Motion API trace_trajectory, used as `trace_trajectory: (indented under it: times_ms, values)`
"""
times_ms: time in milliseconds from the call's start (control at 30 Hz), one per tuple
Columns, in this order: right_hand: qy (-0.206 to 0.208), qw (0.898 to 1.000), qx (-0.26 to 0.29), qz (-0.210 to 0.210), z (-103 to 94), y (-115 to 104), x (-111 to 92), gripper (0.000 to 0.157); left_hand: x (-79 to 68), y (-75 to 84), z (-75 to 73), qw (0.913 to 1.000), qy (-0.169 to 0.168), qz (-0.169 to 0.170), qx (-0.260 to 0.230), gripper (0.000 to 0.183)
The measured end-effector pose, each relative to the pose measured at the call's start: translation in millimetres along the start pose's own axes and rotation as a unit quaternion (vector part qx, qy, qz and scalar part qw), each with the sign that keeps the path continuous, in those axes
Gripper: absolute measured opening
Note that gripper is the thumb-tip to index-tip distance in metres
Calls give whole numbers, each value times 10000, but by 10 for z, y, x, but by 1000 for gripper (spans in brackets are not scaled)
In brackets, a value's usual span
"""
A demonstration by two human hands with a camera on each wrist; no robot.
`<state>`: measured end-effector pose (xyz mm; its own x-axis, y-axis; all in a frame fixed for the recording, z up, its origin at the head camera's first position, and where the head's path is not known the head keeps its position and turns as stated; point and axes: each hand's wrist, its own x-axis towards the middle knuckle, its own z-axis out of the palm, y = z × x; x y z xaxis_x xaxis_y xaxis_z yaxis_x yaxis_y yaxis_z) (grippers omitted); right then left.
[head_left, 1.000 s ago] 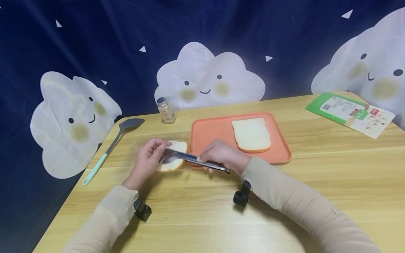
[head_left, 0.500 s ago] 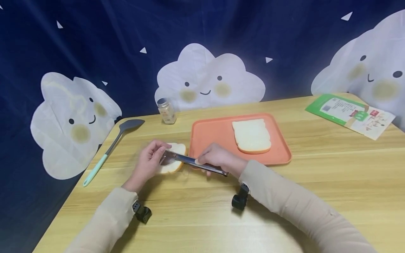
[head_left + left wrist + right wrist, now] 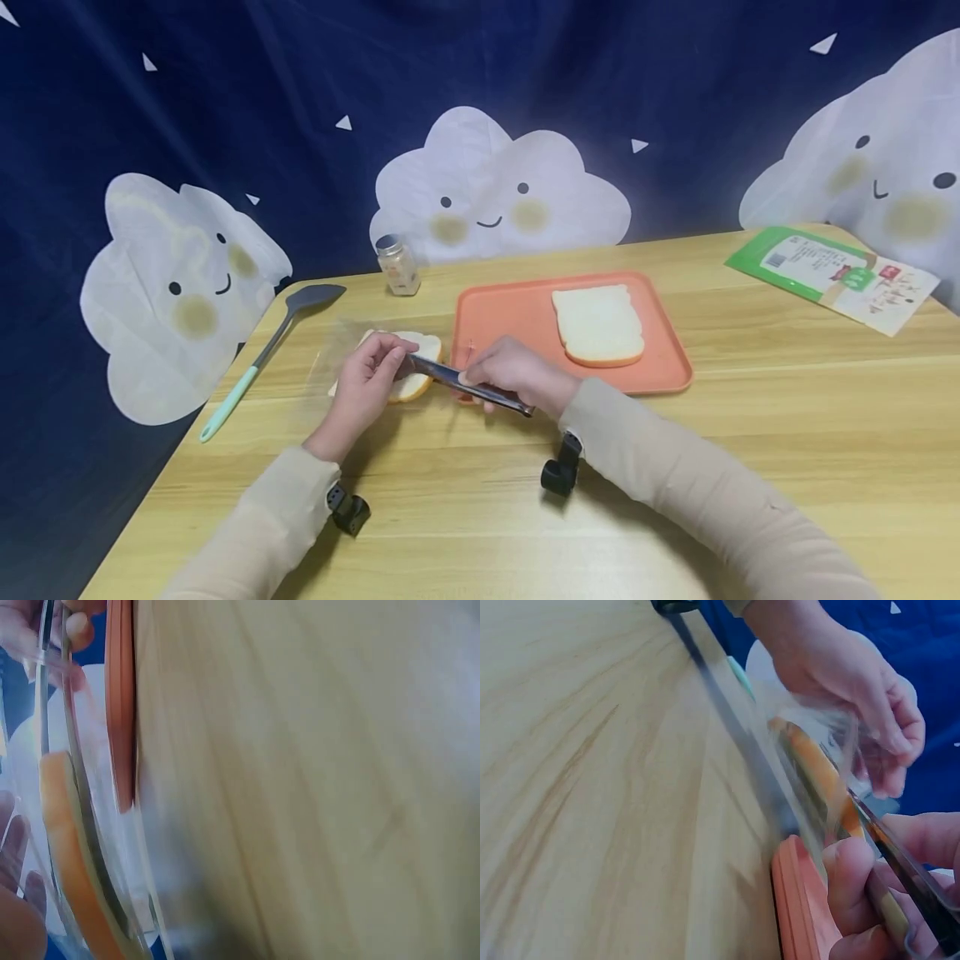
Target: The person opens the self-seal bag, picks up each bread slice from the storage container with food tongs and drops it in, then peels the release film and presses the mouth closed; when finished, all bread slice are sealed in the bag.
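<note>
My right hand (image 3: 517, 369) grips metal tongs (image 3: 491, 395) along their arms. The tongs hold a white bread slice (image 3: 427, 346) with an orange-brown crust between their two arms, plain in the right wrist view. Around the slice is a clear plastic bag (image 3: 847, 727). At the bag's mouth my left hand (image 3: 367, 387) pinches the thin film, thumb against fingers. In the left wrist view the slice stands edge-on, its crust (image 3: 64, 832) showing through the film. My left hand hides part of the slice from the head view.
An orange tray (image 3: 502, 312) lies close right of the bagged slice, bearing another bread slice (image 3: 600, 325). A dark spatula (image 3: 273, 337) with a mint handle lies left. Behind stand a seasoning jar (image 3: 399, 267) and, far right, a green and white packet (image 3: 832, 275).
The tongs and right hand have shifted slightly left, and the bread slice reaches further left behind my left hand. My left hand has moved a little right along the tongs.
</note>
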<state>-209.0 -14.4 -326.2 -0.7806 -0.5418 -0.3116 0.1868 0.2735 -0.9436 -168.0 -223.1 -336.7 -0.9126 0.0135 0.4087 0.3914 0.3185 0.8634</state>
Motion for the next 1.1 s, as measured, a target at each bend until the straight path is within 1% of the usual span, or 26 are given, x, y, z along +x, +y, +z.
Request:
trace_trajectory:
  times_ms: [67, 133, 200, 300, 367, 467, 533, 633, 700, 800, 900, 933, 1000, 1100]
  values:
    - [53, 9995, -283, -100, 27, 4, 6, 15, 9, 14, 16, 9999, 44, -32, 123, 16]
    - [134, 9975, -673, -177, 49, 13, 5, 13, 13, 17, 18, 9996, 70, -179, 197, 17]
    - [184, 9936, -1083, -261, 61, 17, -2, 13, 21, 11, 10, 9990, 124, -347, 267, 18]
    - [262, 9854, -1623, -431, 56, 5, -19, 13, 37, -11, -9, 9982, 220, -542, 138, 19]
    - [298, 9804, -1871, -541, 42, -14, -31, 14, 53, -23, -17, 9983, 317, -465, 146, 18]
    - [316, 9743, -2130, -660, 27, -39, -40, 15, 75, -21, -3, 9988, 348, -164, 294, 16]
    - [249, 9717, -2242, -700, 29, -49, -37, 15, 80, -7, 20, 9994, 214, -27, 285, 16]
    - [153, 9701, -2317, -708, 43, -55, -26, 15, 70, 7, 62, 9995, -159, 126, 249, 15]
    - [129, 9723, -2231, -690, 50, -51, -11, 15, 52, 9, 83, 9989, -414, 159, 147, 16]
    - [118, 9810, -1816, -673, 48, -22, 15, 14, 26, 13, 104, 9977, -642, 214, -60, 15]
    - [-14, 9918, -1122, -620, 33, 26, 33, 14, 13, 16, 107, 9973, -674, 245, -158, 14]
    - [-87, 9944, -884, -579, 27, 41, 35, 14, 12, 20, 105, 9974, -663, 261, -98, 14]
    - [-221, 9978, -444, -450, 10, 58, 32, 14, 11, 23, 93, 9977, -620, 260, 66, 14]
    - [-265, 9991, -111, -299, -23, 62, 29, 16, 13, 23, 66, 9981, -462, 241, 330, 15]
